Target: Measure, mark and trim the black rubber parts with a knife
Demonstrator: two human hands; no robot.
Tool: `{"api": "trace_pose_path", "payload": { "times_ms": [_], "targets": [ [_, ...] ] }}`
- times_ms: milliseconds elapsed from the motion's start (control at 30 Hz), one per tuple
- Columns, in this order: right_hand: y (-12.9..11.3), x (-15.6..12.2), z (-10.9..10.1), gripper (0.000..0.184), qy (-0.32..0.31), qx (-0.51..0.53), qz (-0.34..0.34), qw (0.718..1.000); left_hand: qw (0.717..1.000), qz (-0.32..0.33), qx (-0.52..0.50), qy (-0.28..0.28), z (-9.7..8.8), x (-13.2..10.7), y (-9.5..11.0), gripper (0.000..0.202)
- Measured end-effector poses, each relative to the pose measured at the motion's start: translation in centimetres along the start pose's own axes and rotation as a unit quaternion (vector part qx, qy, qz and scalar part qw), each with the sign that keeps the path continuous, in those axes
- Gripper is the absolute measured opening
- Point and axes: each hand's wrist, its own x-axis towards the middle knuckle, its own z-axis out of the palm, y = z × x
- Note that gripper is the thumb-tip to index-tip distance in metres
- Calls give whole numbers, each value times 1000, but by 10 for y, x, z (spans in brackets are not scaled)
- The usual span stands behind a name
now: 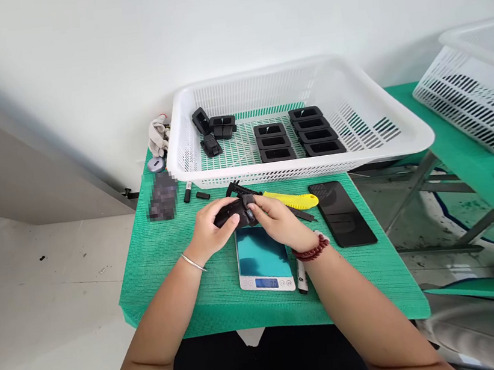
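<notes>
Between my two hands is a black plastic part (242,213), held above the far edge of a small digital scale (263,255) whose display reads about 0.0. My left hand (216,225) grips its left side, thumb on top. On its right end, my right hand (273,215) pinches with thumb and fingers. Just behind and to the right of the hands lie a black caliper (300,213) and a yellow-handled tool (297,200), partly hidden by my right hand. Beside the scale, below my right wrist, rests a white marker (302,278).
A white plastic basket (273,172) with several black rectangular parts (273,141) stands at the back of the green-covered table (159,281). A black phone (342,213) lies at right; a marker (188,191) and black cap (203,195) lie at left. Another basket (480,87) stands on a table further right.
</notes>
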Motion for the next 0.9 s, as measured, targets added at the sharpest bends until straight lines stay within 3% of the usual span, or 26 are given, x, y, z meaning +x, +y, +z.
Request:
{"api": "trace_pose_path", "payload": {
  "times_ms": [133, 300, 567, 733, 900],
  "targets": [
    [2, 0, -3, 22, -34, -17, -19, 999, 1000, -7, -11, 9, -3, -1, -3, 29],
    [0, 1, 8, 34, 51, -66, 11, 996, 1000, 13, 11, 1, -1, -1, -2, 31],
    [8, 2, 0, 41, 148, 74, 65, 984, 997, -34, -60, 42, -3, -2, -5, 36],
    [8, 3, -6, 42, 64, 137, 58, 987, 996, -37, -66, 43, -6, -3, -6, 38],
    [3, 1, -5, 35, -6, 106, 36, 994, 998, -23, -52, 21, -5, -2, -5, 34]
  ]
}}
